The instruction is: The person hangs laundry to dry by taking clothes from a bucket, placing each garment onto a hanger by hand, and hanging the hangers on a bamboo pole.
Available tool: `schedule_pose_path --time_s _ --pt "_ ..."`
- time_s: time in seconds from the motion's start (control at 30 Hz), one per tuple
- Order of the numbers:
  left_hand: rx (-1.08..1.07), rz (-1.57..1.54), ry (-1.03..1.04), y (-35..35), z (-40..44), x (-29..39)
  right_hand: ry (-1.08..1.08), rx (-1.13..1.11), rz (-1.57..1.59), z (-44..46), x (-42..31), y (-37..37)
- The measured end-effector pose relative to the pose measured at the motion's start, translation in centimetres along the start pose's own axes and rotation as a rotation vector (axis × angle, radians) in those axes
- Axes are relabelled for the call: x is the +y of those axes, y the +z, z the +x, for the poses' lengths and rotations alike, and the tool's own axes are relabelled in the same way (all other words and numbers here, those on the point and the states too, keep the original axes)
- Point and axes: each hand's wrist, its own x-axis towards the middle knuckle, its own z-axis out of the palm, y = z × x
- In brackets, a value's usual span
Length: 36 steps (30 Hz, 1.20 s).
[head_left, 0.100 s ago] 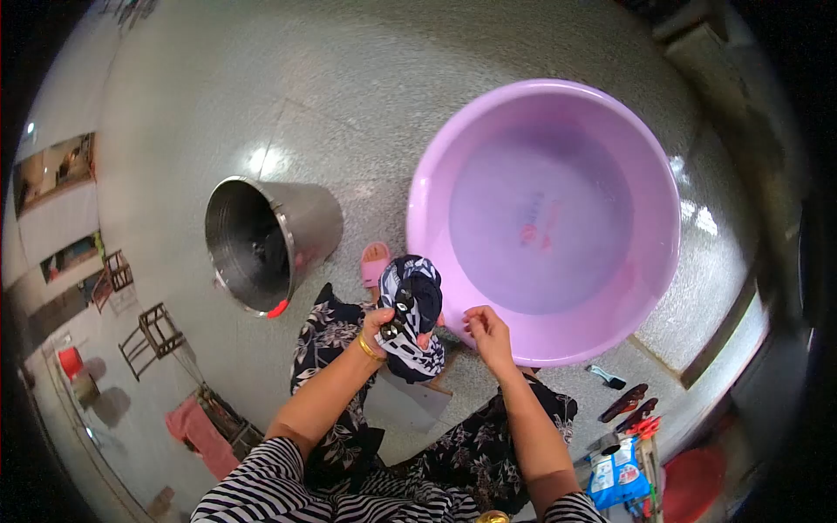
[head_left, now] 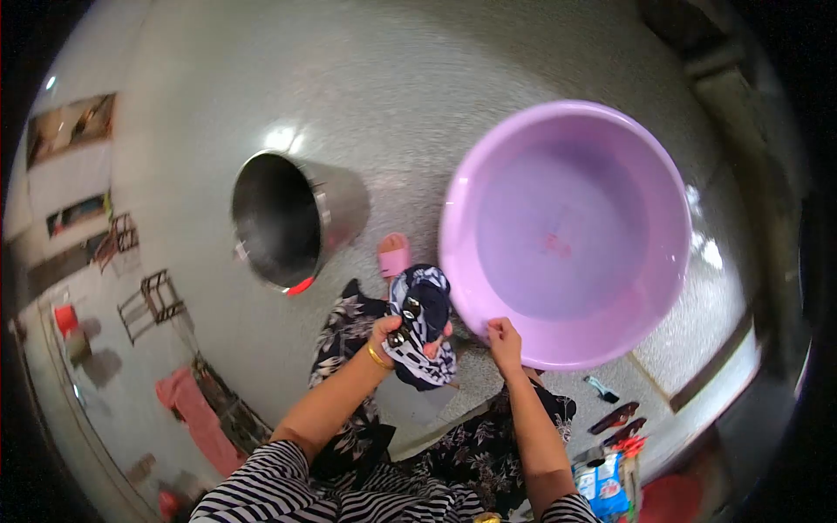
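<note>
A bundled black-and-white patterned cloth (head_left: 424, 324) with dark shiny pieces on it is gripped in my left hand (head_left: 384, 331), above my knees. The fingers are closed around its left side and partly hidden by it. My right hand (head_left: 506, 347) is curled, its fingertips pressed together at the near-left rim of a large pink-purple basin (head_left: 460, 179). Whether those fingertips hold the rim or something small cannot be made out. Cloudy water (head_left: 562, 227) fills the bottom of the basin, with a reddish print showing through.
A metal bucket (head_left: 344, 205) with a red patch on its rim stands left of the basin. A brush (head_left: 602, 389), dark slippers (head_left: 614, 418) and a blue-white bag (head_left: 602, 488) lie at the lower right. Stools (head_left: 155, 305) and a pink cloth (head_left: 199, 418) are at the left.
The view has turned slightly, so the bucket and basin appear farther right. My right hand's fingers have drawn closer together at the rim. My left hand still grips the cloth.
</note>
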Motion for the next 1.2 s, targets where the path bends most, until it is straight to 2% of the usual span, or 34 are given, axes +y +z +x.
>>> schedule_pose_path --time_s 0.07,0.1,0.13,0.2,0.27,0.33,0.37,0.43,0.6,0.67,0.7,0.73,0.77,0.9,0.93,1.0,1.07,1.13,1.2 --pt "-0.106 0.01 0.107 0.5 -3.0 1.6 -0.036 -0.096 -0.317 0.5 -2.8 1.8" --pt "-0.012 0.013 0.199 2.8 -5.9 2.0 -0.031 -0.206 -0.274 -1.2 -3.2 4.0" --pt "0.003 0.013 0.248 3.2 -7.0 2.0 -0.118 -0.242 -0.312 -1.2 -3.5 4.4" --pt "0.021 -0.23 0.376 3.8 -9.3 1.3 -0.221 -0.288 -0.381 -1.3 -5.3 4.6" --pt "-0.071 -0.227 0.513 3.8 -12.9 1.3 -0.389 -0.307 -0.65 -1.6 -9.4 6.3" --pt "-0.005 -0.258 0.625 5.1 -16.5 1.3 -0.545 -0.355 -0.716 -2.6 -12.6 8.2" --pt "-0.02 -0.286 0.671 4.8 -18.1 1.4 -0.714 -0.366 -0.76 -2.5 -14.0 9.8" --pt "-0.068 -0.294 0.753 3.9 -21.4 2.5 -0.805 -0.395 -0.854 -2.7 -16.6 13.6" --pt "-0.026 -0.387 0.977 2.7 -29.7 6.4 -1.105 -0.545 -1.063 -2.1 -21.1 22.6" --pt "0.001 -0.457 1.01 1.0 -32.7 7.0 -1.128 -0.649 -1.265 -1.2 -22.0 24.4" --pt "0.052 -0.5 1.07 0.9 -33.8 7.6 -0.945 -0.807 -1.383 -1.0 -23.2 25.2" --pt "0.106 -0.541 1.137 1.1 -35.0 8.0 -0.893 -0.855 -1.414 -0.6 -23.0 25.6" --pt "0.175 -0.553 1.187 1.0 -36.3 7.8 -0.895 -0.844 -1.39 0.1 -22.0 25.8" --pt "0.339 -0.723 1.3 2.4 -39.8 7.1 -0.812 -0.825 -1.537 -1.6 -25.2 26.1" --pt "0.321 -0.73 1.338 2.5 -40.5 7.1 -0.728 -0.88 -1.613 -1.6 -25.9 26.6" --pt "0.322 -0.801 1.397 2.8 -41.9 6.6 -0.777 -0.964 -1.745 -1.5 -27.5 27.4" --pt "0.348 -0.857 1.452 2.2 -42.9 5.2 -0.435 -1.042 -1.67 -1.0 -27.8 27.8" --pt "0.44 -0.874 1.496 1.1 -43.3 3.5 -0.613 -1.058 -1.642 -0.1 -28.9 27.7" --pt "0.49 -0.946 1.581 1.6 -43.7 2.4 -0.64 -1.05 -1.622 1.5 -30.4 28.2"
